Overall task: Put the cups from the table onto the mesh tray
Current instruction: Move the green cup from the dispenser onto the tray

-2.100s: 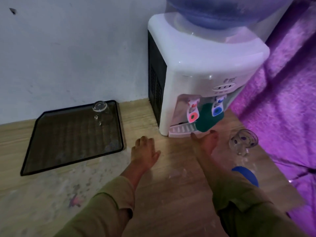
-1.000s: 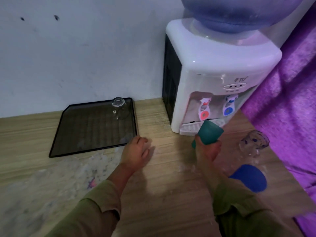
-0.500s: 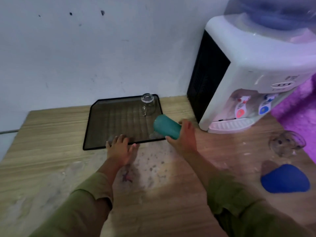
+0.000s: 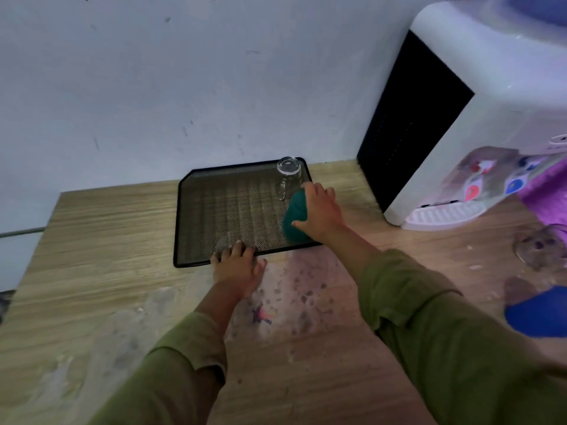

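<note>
The wooden table [image 4: 101, 228] has pale grain and a worn, spotted patch just in front of the mesh tray [image 4: 227, 210]. To the right of the tray stands a white plastic water dispenser [image 4: 478, 96] with a black side panel. The tray is black metal mesh, rectangular with cut corners, near the wall. In its far right corner a clear glass mug [image 4: 287, 176] stands upside down. Just in front of the mug, the right hand [image 4: 319, 211] has its fingers wrapped around a teal cup [image 4: 296, 219], smooth and opaque, tilted over the tray's right edge. The left hand [image 4: 237, 266] lies flat, its fingers spread and holding nothing, the tips touching the tray's front rim. Far right of the tray, a blurred clear glass cup [image 4: 543, 250] with dark dots rests on the table.
</note>
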A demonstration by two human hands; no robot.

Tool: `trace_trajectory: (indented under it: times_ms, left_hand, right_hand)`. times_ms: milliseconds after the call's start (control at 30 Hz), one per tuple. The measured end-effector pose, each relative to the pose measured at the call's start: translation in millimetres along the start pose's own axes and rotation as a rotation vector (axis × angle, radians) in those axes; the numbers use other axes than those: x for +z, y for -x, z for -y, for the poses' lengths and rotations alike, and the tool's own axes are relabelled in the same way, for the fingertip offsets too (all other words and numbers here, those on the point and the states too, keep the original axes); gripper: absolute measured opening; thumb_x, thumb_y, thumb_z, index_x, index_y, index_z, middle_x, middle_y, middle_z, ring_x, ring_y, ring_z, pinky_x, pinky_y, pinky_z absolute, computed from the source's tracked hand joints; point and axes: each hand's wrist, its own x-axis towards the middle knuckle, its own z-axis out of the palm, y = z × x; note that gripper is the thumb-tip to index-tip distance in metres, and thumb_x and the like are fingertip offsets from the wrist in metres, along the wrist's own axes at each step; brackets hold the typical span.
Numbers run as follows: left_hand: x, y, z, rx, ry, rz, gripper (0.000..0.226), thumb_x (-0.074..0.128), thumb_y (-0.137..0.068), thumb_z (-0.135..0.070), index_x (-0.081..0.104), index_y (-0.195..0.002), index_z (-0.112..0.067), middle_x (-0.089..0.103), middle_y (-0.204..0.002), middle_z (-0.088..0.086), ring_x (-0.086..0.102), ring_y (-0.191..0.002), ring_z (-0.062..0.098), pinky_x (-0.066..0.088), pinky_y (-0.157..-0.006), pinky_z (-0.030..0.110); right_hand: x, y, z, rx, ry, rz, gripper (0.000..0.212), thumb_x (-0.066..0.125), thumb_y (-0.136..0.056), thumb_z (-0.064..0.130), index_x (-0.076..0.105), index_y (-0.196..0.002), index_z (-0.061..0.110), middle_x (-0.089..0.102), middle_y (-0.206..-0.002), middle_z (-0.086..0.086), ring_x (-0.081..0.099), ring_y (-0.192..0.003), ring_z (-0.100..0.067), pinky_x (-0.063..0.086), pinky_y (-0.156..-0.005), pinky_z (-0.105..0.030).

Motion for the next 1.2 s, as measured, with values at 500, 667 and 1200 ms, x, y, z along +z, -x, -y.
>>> trace_trajectory:
  times_ms: [500, 667, 1200]
  left_hand:
    - [-7.7, -1.8, 3.2, 0.006, 0.005, 0.062, 0.059, 0.032, -0.093, -0.055, 0.033, -0.142, -0.023, 0.029, -0.154, 0.009, 0.03, -0.139, 0.033, 0.024, -0.112, 0.053]
    - [-24.5, -0.6, -16.6, -0.053, 0.019, 0.027, 0.057, 0.038, -0.091, -0.055, 0.04, -0.135, -0.019, 0.046, -0.142, 0.015, 0.041, -0.131, 0.035, 0.032, -0.107, 0.049]
    - [43.8, 81.9, -188.9, 0.163, 0.271, -0.181, 0.064, 0.031, -0.077, -0.051, 0.056, -0.125, -0.017, 0.053, -0.131, 0.013, 0.046, -0.12, 0.034, 0.041, -0.098, 0.043]
  right_hand:
    - [-2.2, 12.8, -4.8, 0.077, -0.108, -0.006, 0.097, 0.078, -0.072, 0.026, 0.016, -0.145, 0.017, 0.032, -0.141, -0.016, 0.033, -0.129, -0.033, 0.041, -0.103, -0.043]
    - [-13.9, 41.7, -37.5, 0.14, -0.155, -0.005, 0.094, 0.078, -0.071, 0.026, 0.018, -0.144, 0.02, 0.031, -0.142, -0.015, 0.033, -0.129, -0.034, 0.039, -0.105, -0.046]
    - [-106.2, 172.6, -216.7, 0.27, 0.26, 0.0, 0.043, 0.058, -0.084, 0.037, 0.052, -0.12, 0.014, 0.053, -0.128, -0.012, 0.045, -0.12, -0.032, 0.037, -0.1, -0.042]
